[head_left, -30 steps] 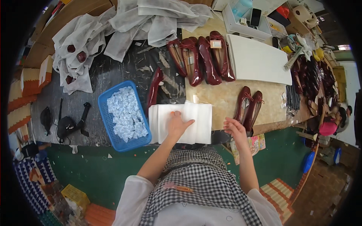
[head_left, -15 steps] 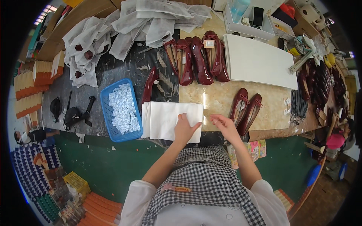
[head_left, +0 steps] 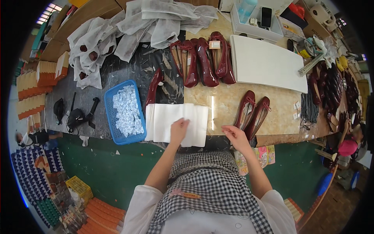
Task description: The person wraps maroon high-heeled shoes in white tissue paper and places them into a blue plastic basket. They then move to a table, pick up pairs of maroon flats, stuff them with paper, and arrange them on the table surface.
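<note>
My left hand (head_left: 179, 128) rests with bent fingers on a stack of white tissue sheets (head_left: 163, 121) at the table's near edge. My right hand (head_left: 233, 135) hovers at the near edge, fingers loosely apart and holding nothing, just left of a pair of dark red flat shoes (head_left: 253, 115). A single dark red shoe (head_left: 154, 85) lies at the far left corner of the sheets. Several more red shoes (head_left: 202, 58) stand in a row farther back.
A blue basket (head_left: 111, 124) of small white packets sits left of the sheets. Crumpled white fabric bags (head_left: 117, 35) pile at the back left. A large white board (head_left: 265, 64) lies at the back right, beside a white tray (head_left: 253, 23). More dark shoes (head_left: 331, 85) crowd the right end.
My left hand has stayed on the white sheets. My right hand moved left, from beside the pair of red shoes toward the sheets' right edge.
</note>
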The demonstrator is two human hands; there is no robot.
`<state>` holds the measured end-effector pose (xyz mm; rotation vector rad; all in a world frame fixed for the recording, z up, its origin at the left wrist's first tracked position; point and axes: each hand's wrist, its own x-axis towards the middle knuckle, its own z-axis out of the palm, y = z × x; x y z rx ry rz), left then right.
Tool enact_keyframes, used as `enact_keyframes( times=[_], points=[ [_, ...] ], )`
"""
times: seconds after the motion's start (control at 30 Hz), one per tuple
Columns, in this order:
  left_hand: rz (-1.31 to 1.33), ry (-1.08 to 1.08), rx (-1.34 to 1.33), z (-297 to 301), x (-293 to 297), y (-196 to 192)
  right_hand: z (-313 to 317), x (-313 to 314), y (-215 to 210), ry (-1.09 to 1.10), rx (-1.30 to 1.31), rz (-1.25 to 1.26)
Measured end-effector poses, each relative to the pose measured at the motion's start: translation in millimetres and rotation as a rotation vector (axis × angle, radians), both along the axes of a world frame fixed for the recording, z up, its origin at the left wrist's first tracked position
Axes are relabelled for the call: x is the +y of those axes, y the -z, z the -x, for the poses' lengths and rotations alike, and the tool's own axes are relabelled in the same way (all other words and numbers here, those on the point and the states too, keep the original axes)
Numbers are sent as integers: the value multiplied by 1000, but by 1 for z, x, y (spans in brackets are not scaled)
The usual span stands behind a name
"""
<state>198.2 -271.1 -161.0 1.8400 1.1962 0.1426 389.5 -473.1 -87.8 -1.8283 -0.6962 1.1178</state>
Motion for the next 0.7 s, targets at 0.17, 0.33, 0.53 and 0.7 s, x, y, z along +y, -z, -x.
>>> enact_keyframes(
  times=[0.17,0.33,0.53,0.7],
  points=[
    [-163,-448,-218,87,117,-111,28,36,-13,-32,-88,22],
    [-181,-504,-442,140,169,-224,79,115,-15,-105,-55,-115],
    [-55,-202,-451,146,165,-182,195,279,-83,-178,306,-318],
    [-224,-327,-435,185,207,-151,210,319,-45,-162,233,-201]
  ],
)
